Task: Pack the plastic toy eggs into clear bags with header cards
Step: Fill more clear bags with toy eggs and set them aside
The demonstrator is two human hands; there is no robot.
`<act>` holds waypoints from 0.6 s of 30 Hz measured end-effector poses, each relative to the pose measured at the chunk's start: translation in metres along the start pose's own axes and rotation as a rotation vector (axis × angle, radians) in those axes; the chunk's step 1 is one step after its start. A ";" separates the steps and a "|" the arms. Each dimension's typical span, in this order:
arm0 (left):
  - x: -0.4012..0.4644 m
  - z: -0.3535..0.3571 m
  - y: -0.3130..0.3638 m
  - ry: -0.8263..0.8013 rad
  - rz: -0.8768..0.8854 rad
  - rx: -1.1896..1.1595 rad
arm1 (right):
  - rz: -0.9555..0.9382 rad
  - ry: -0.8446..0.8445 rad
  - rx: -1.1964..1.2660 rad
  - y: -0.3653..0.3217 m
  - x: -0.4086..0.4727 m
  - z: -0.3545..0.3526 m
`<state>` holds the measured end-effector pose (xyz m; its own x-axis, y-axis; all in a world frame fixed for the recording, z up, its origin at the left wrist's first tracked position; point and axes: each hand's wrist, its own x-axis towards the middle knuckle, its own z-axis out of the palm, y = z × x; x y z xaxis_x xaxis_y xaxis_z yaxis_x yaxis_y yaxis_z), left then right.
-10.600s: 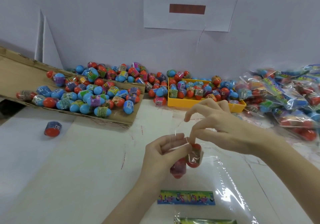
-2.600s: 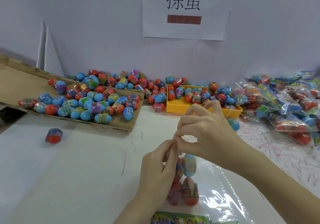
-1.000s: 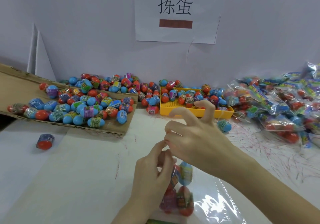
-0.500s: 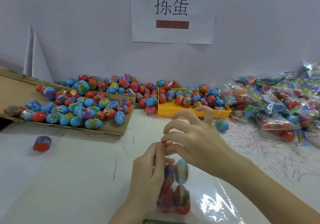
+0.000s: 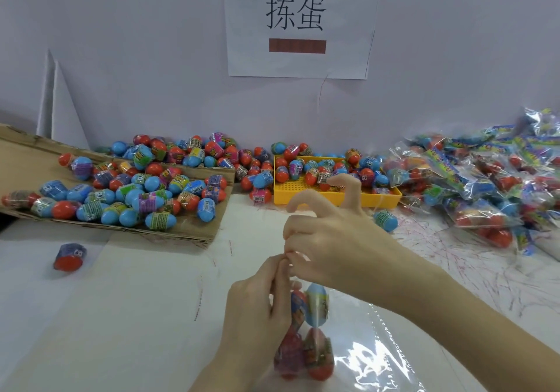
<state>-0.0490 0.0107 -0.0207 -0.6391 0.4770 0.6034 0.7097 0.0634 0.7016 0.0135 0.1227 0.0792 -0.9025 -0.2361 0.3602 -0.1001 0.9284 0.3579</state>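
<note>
Desk: Clear film, four eggs — which step?

Photographer: Both hands pinch the clear bag's (image 5: 306,340) mouth; left hand (image 5: 257,316) and right hand (image 5: 330,240) meet above the toy eggs (image 5: 315,306). Likely closing; next comes a header card, none visible.

Desk: Containers?

Photographer: Behind the bag, a yellow tray (image 5: 306,191) holds loose eggs.

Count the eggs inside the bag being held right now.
4 visible in the bag: two upper eggs, blue and red-topped, and two lower red. More may hide behind the left hand.
</note>
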 end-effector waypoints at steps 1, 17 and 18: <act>0.000 0.000 0.001 0.004 0.001 0.007 | -0.040 0.004 -0.066 -0.001 0.000 0.001; -0.001 -0.001 0.008 0.019 -0.191 -0.275 | 0.429 0.345 0.098 0.001 -0.010 0.032; -0.001 -0.001 0.009 0.026 -0.214 -0.308 | 0.523 0.343 0.186 0.009 -0.013 0.035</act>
<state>-0.0422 0.0099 -0.0142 -0.7735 0.4592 0.4369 0.4390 -0.1092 0.8918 0.0101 0.1443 0.0478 -0.6697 0.2104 0.7122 0.2172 0.9726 -0.0830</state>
